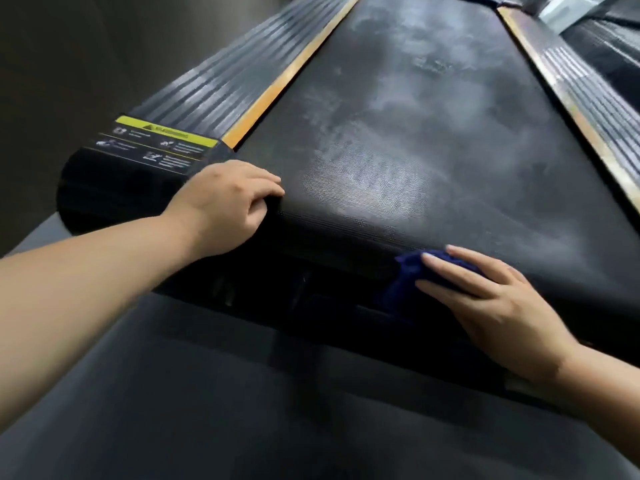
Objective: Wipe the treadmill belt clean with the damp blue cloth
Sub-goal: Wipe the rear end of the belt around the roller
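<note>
At the rear lip of the treadmill belt [433,133], right of its centre: blue cloth [405,278], bunched, partly draped over the rounded end. Soft, limp, light; damp by the task, so I judge it clings to the textured rubber and drags rather than slides. Best worked flat under spread fingers, not pinched.

My right hand [495,306]: fingers straight, pressing the cloth onto the belt.

My left hand [225,206]: at the belt's rear left corner, fingers curled over the edge, gripping it.

Belt: firm, grippy; grey smears up its middle, unwiped by my judgement.
</note>
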Demonstrator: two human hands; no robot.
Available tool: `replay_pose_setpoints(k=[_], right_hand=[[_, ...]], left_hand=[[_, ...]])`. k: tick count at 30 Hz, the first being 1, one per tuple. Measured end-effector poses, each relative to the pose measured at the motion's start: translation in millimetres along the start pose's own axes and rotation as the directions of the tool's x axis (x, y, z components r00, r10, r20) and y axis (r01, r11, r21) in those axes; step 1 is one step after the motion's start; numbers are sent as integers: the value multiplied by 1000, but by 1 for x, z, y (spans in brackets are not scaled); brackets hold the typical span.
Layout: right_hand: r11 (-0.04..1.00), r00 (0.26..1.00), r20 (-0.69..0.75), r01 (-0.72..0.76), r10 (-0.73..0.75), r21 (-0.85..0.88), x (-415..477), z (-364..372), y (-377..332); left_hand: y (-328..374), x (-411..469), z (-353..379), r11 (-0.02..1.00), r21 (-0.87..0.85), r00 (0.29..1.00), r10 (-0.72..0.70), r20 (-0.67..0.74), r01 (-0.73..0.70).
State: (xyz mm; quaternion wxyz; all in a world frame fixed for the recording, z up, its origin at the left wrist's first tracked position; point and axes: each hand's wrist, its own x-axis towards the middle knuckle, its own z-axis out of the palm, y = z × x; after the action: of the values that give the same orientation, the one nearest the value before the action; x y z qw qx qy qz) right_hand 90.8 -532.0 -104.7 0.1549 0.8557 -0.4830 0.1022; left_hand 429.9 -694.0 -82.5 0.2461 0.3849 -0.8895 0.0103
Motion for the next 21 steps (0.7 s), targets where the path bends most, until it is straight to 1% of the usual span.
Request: replay_pose_setpoints(k=[2,3,6,8,10,12,14,15,16,17,18,19,20,21], right_hand=[[1000,997,-72,4,-2,20,24,6,-14],[1000,996,-86,20,-18,21,38,11,-19],[998,997,-46,62,-62,-9,53,18,-11],[999,999,-19,32,-32,0,25,9,10],[999,999,-14,-50,50,0,-22,-7,35],[981,980,-42,-191,192,22,-55,-25,48],[942,936,-111,-326,333,80,-55,-25,41],[934,925,-136,-341,354,111,-44,-20,32],[943,936,-144,-305,322,131,-29,-14,22],[962,958,-134,-236,254,139,-16,-9,15],[978,977,-117,-164,179,127,-10,-7,12],[987,986,-94,-126,136,101,-12,-7,17],[988,987,-75,-137,143,73,-21,-10,26],[981,980,-63,-187,190,59,-35,-13,37]], left_hand=[[23,14,15,995,-81,998,-56,27,58],[34,21,21,991,-104,996,-78,45,82],[60,37,34,990,-112,994,-84,64,91],[73,41,35,992,-111,996,-50,72,58],[85,40,37,996,-90,995,-7,98,16],[95,42,42,998,-52,992,41,122,-35],[104,45,49,998,-35,986,56,159,-51],[108,48,54,998,-25,984,62,167,-59],[113,50,59,998,-6,984,67,165,-67],[116,52,63,997,19,984,73,161,-77],[120,52,67,995,42,983,80,163,-88],[123,52,70,994,53,982,83,170,-93],[124,52,70,995,52,980,77,181,-88],[124,51,71,996,44,981,66,181,-75]])
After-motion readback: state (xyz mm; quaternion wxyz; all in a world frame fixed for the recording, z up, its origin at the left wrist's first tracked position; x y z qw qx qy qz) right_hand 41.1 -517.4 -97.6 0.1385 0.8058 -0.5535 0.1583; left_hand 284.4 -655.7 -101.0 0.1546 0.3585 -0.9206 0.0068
